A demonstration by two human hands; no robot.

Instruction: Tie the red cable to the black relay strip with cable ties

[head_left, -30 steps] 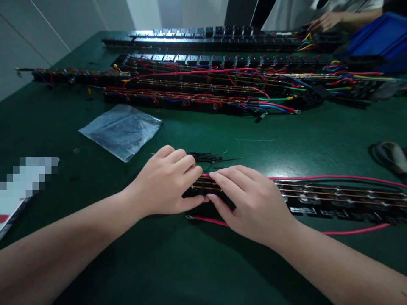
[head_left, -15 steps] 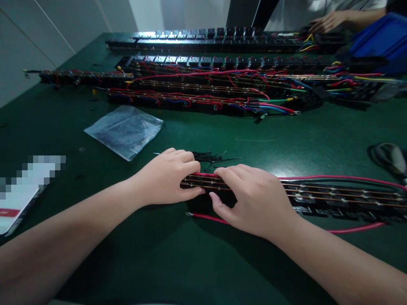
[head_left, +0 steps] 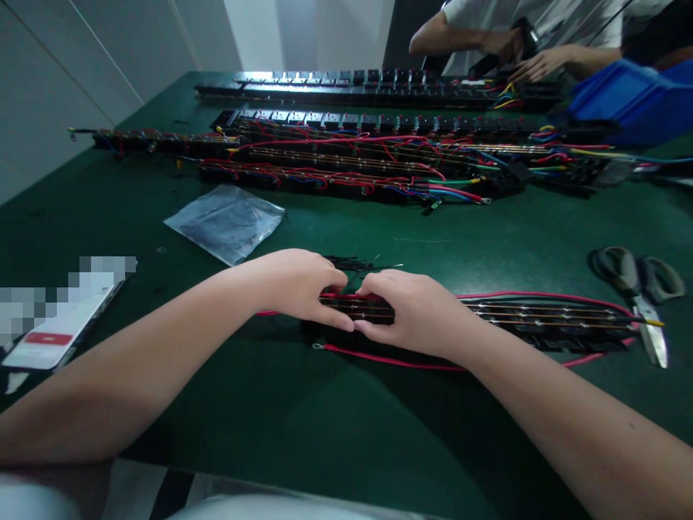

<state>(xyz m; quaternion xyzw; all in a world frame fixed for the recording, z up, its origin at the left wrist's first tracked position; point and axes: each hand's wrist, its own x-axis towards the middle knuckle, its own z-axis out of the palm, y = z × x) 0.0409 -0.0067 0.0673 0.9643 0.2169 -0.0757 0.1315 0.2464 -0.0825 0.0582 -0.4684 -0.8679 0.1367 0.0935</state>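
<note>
A long black socket strip (head_left: pixel 541 321) with copper bars and red wires (head_left: pixel 379 357) lies across the green table (head_left: pixel 325 419) in front of me. My left hand (head_left: pixel 295 285) and my right hand (head_left: pixel 416 314) both curl over the strip's left end, fingers closed on it, thumbs nearly touching. A small heap of thin black cable ties (head_left: pixel 351 262) lies just beyond my fingers.
A clear plastic bag (head_left: pixel 227 222) lies at the left. Scissors (head_left: pixel 636 289) rest at the right. Several wired strips (head_left: pixel 351 159) are stacked at the back. A blue bin (head_left: pixel 633 94) and another person's hands (head_left: pixel 533 65) are at the far right. A card (head_left: pixel 65 332) lies left.
My view has pulled back and tilted up. Both hands curled tighter on the strip's left end, which shifted slightly left. The other person's second arm came into view.
</note>
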